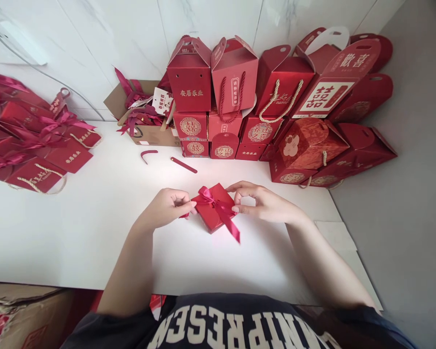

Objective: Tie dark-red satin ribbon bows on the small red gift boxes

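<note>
A small red gift box stands on the white table in front of me, turned cornerwise. A shiny crimson ribbon is tied over its top, with a loop at the upper left and a tail hanging down the front. My left hand is at the box's left side, thumb and fingers pinched on one end of the ribbon. At the right side, my right hand curls round, thumb and forefinger pinching the ribbon near the box's edge. The rest of its fingers are partly hidden.
Stacked red gift boxes line the wall and the right side. An open cardboard box holds ribbons and tags. Two dark red strips lie before it. Ribboned boxes are piled at left. The grey wall bounds the right.
</note>
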A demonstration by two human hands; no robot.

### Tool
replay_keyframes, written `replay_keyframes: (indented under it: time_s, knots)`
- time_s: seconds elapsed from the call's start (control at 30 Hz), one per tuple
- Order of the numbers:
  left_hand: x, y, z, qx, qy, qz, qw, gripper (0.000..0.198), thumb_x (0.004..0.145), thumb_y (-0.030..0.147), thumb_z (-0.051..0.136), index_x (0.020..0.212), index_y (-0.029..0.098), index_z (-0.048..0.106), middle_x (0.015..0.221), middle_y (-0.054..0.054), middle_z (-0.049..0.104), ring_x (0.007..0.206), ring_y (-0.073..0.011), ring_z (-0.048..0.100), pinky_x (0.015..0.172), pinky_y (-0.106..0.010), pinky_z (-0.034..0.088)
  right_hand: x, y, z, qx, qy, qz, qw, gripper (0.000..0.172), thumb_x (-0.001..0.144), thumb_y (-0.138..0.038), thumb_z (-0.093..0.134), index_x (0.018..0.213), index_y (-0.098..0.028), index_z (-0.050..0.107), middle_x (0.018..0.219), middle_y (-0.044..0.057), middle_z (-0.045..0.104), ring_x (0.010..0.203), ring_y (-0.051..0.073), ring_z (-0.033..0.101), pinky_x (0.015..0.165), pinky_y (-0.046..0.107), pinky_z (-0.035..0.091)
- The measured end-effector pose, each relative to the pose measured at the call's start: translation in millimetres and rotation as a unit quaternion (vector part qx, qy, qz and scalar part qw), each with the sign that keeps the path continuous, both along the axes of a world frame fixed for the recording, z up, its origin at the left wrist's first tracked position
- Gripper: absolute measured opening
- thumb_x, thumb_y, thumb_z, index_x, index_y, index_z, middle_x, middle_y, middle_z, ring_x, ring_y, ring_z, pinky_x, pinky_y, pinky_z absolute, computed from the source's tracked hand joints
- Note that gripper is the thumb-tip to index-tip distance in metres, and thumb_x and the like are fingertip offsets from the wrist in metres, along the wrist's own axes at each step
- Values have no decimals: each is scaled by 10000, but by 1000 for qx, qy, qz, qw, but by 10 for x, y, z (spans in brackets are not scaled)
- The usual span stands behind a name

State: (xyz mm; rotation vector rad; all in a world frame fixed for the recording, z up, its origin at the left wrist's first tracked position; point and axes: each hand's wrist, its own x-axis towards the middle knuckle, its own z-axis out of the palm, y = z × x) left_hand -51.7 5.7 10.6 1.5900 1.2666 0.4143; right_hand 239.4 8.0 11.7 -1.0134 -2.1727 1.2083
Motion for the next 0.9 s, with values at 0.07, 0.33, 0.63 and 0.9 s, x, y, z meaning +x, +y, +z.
replay_keyframes:
  time_s: [0.07,0.33,0.63,0.9]
  knots:
    - [-8,8,20,-42,-3,-15,999,322,818,433,639,656,163,570,782,-62,740,592,-145,676,522,-214,468,-28,-19,21,1,10,-12,1000,129,877,-359,607,879,-231,614,1246,76,593,1166,238,560,1034,414,397]
    - [67,8,34,-36,-14,44,998,340,819,504,627,735,181,558,600,-11,664,520,-137,626,543,-245,491,-136,-72,-47,2,15,-26,1000,125,868,-358,636,886,-236,620,1366,84,509,1363,263,399,1107,473,331]
    - [39,-7,32,-25,-44,11,999,247,849,430,627,953,214,568,740,-7,705,643,-157,692,653,-267,552,-178,-87,-78,-63,64,-42,995,193,890,-393,614,805,-229,673,1503,56,401,1432,248,323,1143,466,281]
    - [70,11,-14,-52,-38,-2,998,317,849,470,617,751,175,556,713,-31,702,687,-165,698,652,-258,543,-225,-81,-104,-68,78,-28,994,136,888,-347,623,847,-218,637,1508,79,392,1460,228,264,1154,434,257]
